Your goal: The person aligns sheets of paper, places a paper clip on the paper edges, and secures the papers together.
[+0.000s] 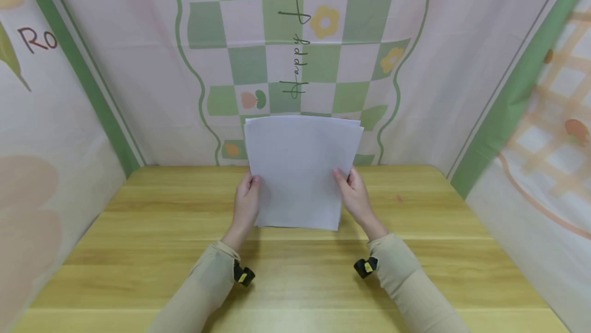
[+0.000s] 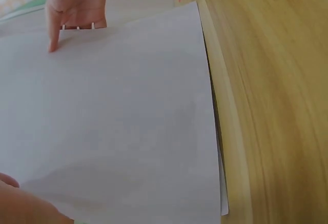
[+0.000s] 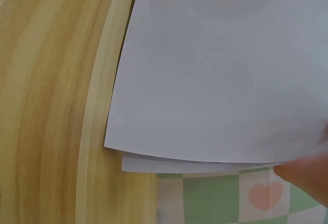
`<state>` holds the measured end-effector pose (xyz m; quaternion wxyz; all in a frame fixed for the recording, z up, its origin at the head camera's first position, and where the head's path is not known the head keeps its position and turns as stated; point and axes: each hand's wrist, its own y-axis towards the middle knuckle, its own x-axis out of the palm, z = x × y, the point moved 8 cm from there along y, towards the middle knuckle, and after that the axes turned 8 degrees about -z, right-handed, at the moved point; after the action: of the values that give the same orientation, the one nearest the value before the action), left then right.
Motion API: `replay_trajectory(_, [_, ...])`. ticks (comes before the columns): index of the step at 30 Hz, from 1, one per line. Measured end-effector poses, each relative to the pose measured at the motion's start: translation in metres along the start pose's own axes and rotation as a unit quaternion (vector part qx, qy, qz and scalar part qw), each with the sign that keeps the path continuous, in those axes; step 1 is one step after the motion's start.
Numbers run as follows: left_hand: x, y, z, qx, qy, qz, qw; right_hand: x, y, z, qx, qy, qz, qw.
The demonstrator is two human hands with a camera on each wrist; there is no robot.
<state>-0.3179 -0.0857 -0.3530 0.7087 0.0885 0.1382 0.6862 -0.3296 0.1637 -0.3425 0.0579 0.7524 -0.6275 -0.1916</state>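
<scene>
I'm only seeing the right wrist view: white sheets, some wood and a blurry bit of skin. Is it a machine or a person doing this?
Observer: A person; the head view shows a beige left sleeve and a matching right sleeve.
Operator: How are those white sheets held on the side I can't see?
Observer: The person's left grip holds them by their left edge.
Operator: Is anything written behind them?
Observer: Yes, the checked cloth behind carries lettering turned sideways, including the word "Happy".
</scene>
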Motion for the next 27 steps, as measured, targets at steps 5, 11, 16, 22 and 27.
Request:
replay_trajectory(5, [0.001, -0.001, 0.002, 0.012, -0.011, -0.002, 0.9999, -0.001, -0.001, -0.005, -0.012, 0.001, 0.005, 0.9999])
replay_trajectory(11, [0.004, -0.002, 0.004, 0.017, -0.038, -0.011, 0.9991, -0.001, -0.001, -0.01, -0.029, 0.006, 0.001, 0.9996])
replay_trajectory(16, [0.006, -0.002, 0.005, 0.024, -0.062, -0.018, 0.9976, -0.001, -0.002, -0.013, -0.031, -0.001, 0.005, 0.9995])
replay_trajectory(22, [0.006, -0.003, 0.009, 0.034, -0.069, -0.014, 0.997, -0.002, -0.003, -0.014, -0.03, -0.002, 0.006, 0.9995])
replay_trajectory(27, [0.005, -0.003, 0.008, 0.027, -0.066, -0.008, 0.9974, -0.001, -0.004, -0.013, -0.028, 0.005, -0.002, 0.9996])
